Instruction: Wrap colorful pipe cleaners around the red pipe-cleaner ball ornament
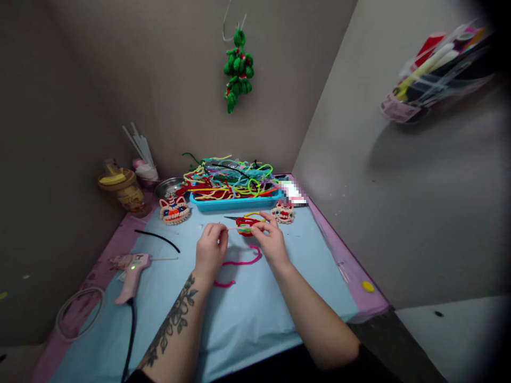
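Note:
A thin light-pink strand, likely pipe cleaner [237, 228], is stretched level between my two hands above the table. My left hand [211, 246] is closed, pinching its left end between thumb and fingers. The other end is pinched by my right hand [272, 242], whose upper fingers are raised. Just behind the strand lies a red, yellow and green piece [244, 221], partly hidden, with a dark pointed tip sticking out to the left. A curved magenta pipe cleaner [243, 263] lies under my hands, and a shorter magenta bit [225, 284] shows near my left wrist.
A blue tray [235, 204] heaped with coloured pipe cleaners stands at the back, between two beaded-looking animal faces [174, 211] [283, 213]. On the left lie a pink glue gun [133, 271] with its cord and a black strand [157, 239]. A pen holder [407, 103] hangs on the right wall.

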The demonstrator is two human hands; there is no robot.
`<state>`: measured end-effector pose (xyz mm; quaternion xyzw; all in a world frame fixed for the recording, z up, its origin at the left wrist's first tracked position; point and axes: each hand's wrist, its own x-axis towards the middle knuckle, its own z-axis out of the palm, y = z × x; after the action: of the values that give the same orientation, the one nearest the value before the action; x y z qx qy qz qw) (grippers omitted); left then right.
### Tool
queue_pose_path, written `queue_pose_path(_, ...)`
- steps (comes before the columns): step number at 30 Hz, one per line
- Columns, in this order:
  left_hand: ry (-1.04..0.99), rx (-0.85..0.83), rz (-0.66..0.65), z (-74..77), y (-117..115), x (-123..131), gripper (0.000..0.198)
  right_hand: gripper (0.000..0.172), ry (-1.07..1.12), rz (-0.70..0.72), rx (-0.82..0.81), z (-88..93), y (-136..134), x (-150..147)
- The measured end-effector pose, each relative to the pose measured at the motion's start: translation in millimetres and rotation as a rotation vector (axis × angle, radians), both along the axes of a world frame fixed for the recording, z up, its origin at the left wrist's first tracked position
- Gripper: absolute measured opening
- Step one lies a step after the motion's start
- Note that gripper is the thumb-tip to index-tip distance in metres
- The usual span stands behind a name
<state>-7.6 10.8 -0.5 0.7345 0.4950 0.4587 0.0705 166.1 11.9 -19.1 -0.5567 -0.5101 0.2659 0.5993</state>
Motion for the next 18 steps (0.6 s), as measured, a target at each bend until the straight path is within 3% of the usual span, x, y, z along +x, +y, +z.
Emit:
queue_pose_path(3,-0.121,0.064,-0.057,1.8,-4.8,2.4,0.009,0.012,-0.012,0.019,0.030,-2.1,-0.4,-3.0)
queue_pose_path(6,-0.199,0.024,-0.172,4.2,-12.6,8.2,0.007,0.010,-0.009,0.034,0.020,-1.5,-0.8,-5.0)
queue_pose_path(10,-0.210,0.009,-0.302,8.0,-21.1,14.7,0.004,0.007,0.019,0.057,0.008,3.6,-2.3,-5.8)
queue_pose_path(18,-0.193,-0.004,-0.416,9.1,-21.2,16.1,0.006,0.006,0.033,0.071,0.002,6.9,-4.1,-6.9)
